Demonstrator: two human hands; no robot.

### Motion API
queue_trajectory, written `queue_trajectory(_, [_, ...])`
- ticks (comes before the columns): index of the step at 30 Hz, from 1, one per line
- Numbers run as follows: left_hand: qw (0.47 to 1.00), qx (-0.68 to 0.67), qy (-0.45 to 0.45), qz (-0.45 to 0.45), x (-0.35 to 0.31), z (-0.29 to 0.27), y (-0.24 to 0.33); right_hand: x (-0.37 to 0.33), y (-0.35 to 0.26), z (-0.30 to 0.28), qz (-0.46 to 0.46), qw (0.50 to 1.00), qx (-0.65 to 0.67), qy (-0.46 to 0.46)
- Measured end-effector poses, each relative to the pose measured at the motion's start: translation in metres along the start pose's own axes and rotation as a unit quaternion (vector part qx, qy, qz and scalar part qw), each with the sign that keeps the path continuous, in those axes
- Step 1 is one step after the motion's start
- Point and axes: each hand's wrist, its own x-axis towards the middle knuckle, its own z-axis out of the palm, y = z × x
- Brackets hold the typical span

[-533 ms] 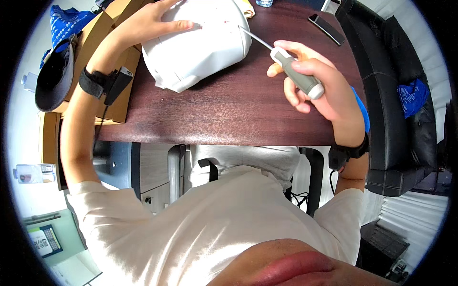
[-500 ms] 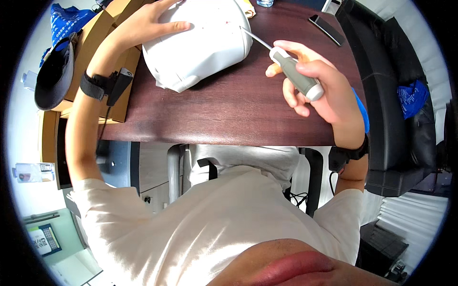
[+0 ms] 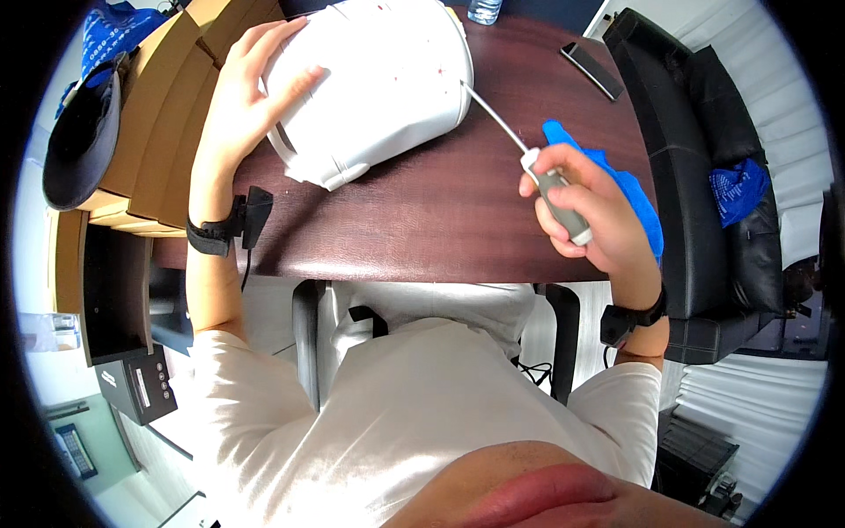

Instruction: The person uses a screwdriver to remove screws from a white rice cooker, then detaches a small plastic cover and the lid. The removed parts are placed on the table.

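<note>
A white, rounded plastic appliance housing (image 3: pixel 378 97) lies on the table, with small reddish marks on its upper face. My left hand (image 3: pixel 251 97) rests against its left side, fingers spread and thumb stretched over the face. In my right hand (image 3: pixel 590 198) is a screwdriver (image 3: pixel 559 202) with a grey-and-white handle, my fingers wrapped round it. Its thin metal shaft slants up and left, and the tip meets the housing near the right edge; I cannot tell whether it sits in a hole. A blue cloth-like thing (image 3: pixel 635 198) lies beside my right hand, partly hidden.
The dark wood table (image 3: pixel 414 229) carries a phone (image 3: pixel 591 70) at the far right and a clear bottle (image 3: pixel 484 11) at the back. Cardboard boxes (image 3: pixel 167 114) with a dark cap (image 3: pixel 84 141) stand left. A black sofa (image 3: pixel 695 176) flanks the right side.
The housing shows more fully and lower in view. My left hand has slid toward its left side. My right hand sits slightly lower, still gripping the screwdriver, and more of the blue thing shows.
</note>
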Motion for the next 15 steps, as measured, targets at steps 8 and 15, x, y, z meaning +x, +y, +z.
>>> queue_trajectory(8, [0.979,-0.175,0.027,-0.098,0.001,0.012,-0.026,0.0,0.005,-0.007,-0.004,0.998,-0.046,0.037])
queue_trajectory(15, [0.99,-0.134,0.04,-0.015,-0.002,0.014,0.001,-0.006,-0.016,-0.001,-0.006,0.995,-0.077,0.057])
